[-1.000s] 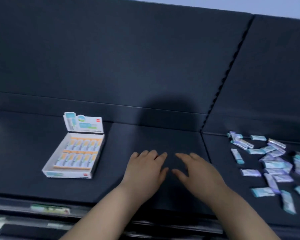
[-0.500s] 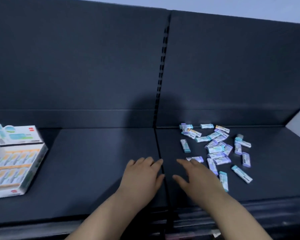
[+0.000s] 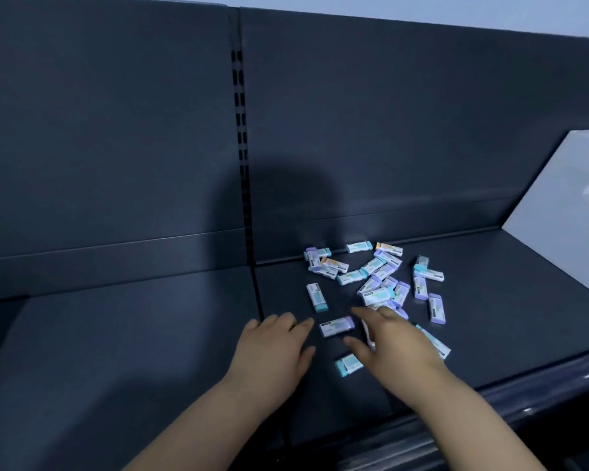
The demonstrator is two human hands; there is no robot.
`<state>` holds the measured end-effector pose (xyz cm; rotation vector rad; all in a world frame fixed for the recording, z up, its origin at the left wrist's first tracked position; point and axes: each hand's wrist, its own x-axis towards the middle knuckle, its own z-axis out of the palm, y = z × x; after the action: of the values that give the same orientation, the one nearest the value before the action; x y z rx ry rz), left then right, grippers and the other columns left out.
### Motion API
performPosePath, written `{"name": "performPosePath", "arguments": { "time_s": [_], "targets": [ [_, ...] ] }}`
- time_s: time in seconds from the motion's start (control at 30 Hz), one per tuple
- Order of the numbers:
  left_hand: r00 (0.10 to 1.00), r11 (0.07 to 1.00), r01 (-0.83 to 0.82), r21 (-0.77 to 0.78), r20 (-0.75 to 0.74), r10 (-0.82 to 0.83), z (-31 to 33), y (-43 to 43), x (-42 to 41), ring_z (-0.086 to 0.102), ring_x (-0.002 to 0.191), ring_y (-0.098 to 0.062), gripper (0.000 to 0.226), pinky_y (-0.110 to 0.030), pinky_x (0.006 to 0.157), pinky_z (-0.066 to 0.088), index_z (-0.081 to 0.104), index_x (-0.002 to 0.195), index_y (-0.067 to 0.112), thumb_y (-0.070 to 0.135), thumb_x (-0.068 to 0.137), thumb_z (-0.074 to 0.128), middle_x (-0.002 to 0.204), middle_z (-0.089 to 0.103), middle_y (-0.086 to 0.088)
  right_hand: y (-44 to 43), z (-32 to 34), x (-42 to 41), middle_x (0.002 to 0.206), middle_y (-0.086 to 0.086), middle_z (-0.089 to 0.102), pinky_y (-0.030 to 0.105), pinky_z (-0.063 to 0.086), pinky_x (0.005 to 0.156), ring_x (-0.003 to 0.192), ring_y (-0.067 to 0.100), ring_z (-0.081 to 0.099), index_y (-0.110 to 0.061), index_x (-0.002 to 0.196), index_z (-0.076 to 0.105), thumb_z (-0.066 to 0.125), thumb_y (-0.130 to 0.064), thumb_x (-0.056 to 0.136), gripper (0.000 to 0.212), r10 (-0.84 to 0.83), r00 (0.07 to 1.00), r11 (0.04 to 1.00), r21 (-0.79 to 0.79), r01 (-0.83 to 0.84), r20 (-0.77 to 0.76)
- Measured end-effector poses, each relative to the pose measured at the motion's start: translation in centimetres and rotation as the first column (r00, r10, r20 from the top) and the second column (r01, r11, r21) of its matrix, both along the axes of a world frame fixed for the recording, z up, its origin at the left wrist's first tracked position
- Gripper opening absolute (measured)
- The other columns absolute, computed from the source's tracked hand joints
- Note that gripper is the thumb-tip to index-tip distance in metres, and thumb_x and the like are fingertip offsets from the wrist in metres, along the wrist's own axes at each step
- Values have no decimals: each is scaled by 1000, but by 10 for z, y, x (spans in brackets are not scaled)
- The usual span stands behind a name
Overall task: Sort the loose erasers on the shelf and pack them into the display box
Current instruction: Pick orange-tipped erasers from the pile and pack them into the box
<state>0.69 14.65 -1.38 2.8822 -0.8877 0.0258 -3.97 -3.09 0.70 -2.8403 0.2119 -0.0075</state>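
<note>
Several loose erasers (image 3: pixel 374 277) in white sleeves with teal, purple or orange ends lie scattered on the dark shelf (image 3: pixel 116 334), right of its centre seam. My right hand (image 3: pixel 391 338) hovers flat over the near edge of the pile, fingers spread, holding nothing. A purple-ended eraser (image 3: pixel 336 326) lies between my two hands, and a teal-ended eraser (image 3: pixel 348 364) sits just below my right thumb. My left hand (image 3: pixel 274 348) rests flat and open on the shelf beside the seam. The display box is out of view.
A slotted upright strip (image 3: pixel 241 147) splits the dark back panel. The shelf's raised front lip (image 3: pixel 541 382) runs along the near right. A white side panel (image 3: pixel 565 212) closes the shelf at the far right.
The view has swung right, so the display box left the frame and the eraser pile came to the centre. My right hand now reaches over the pile's near erasers.
</note>
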Motion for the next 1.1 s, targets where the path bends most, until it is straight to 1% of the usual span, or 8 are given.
{"name": "performPosePath", "arguments": {
  "time_s": [0.13,0.3,0.4,0.5,0.63,0.77,0.97,1.1],
  "targets": [
    [999,999,-34,10,31,34,3,-31,20,42,119,-16,48,-30,93,30,28,144,32,44,98,30,131,45,7,-36,3,19,130,-5,48,28,43,91,116,17,51,-33,142,33,47,-48,92,54,16,1000,1000,11,-17,10],
    [989,991,-129,22,80,127,11,-68,54,42,121,-18,44,-31,95,30,32,143,31,39,99,31,133,45,6,-90,9,48,128,-4,47,31,45,90,115,18,52,-32,140,34,46,-48,93,52,90,996,995,-43,-91,-11],
    [981,982,-174,80,107,165,15,-93,76,41,122,-20,42,-32,95,31,32,142,31,35,100,31,134,43,3,-121,13,66,122,-3,49,30,43,88,112,19,53,-31,141,35,47,-46,93,52,111,994,993,-47,-111,-6],
    [971,965,-216,145,139,197,13,-115,93,43,120,-21,42,-34,91,31,37,139,34,27,98,40,131,45,3,-147,12,81,116,-2,49,30,45,82,104,19,55,-30,141,35,47,-46,93,52,142,990,988,-61,-142,-9],
    [971,953,-223,205,135,198,8,-135,109,42,117,-22,45,-35,92,30,42,135,35,20,93,47,126,46,1,-174,0,98,119,0,49,30,46,84,106,20,56,-29,140,37,48,-45,93,51,137,990,989,-56,-138,-29],
    [978,930,-202,308,113,175,8,-149,117,39,121,-24,54,-37,95,29,40,138,32,15,88,52,133,42,-2,-194,-15,113,122,1,49,28,47,84,105,19,57,-28,138,40,48,-40,94,47,136,990,990,-26,-137,-38],
    [973,901,-229,368,67,220,3,-158,125,39,121,-24,43,-37,96,28,47,132,30,21,90,50,133,42,-3,-213,-30,142,123,2,49,29,48,84,104,20,58,-26,132,48,48,-32,95,37,122,992,992,-19,-122,-26],
    [973,890,-230,393,66,222,4,-164,132,38,121,-23,40,-37,95,28,53,126,32,20,88,53,132,42,-2,-213,-36,164,125,3,49,28,48,85,108,19,55,-24,133,48,47,-33,95,39,131,991,991,-24,-132,-24]
  ]
}}
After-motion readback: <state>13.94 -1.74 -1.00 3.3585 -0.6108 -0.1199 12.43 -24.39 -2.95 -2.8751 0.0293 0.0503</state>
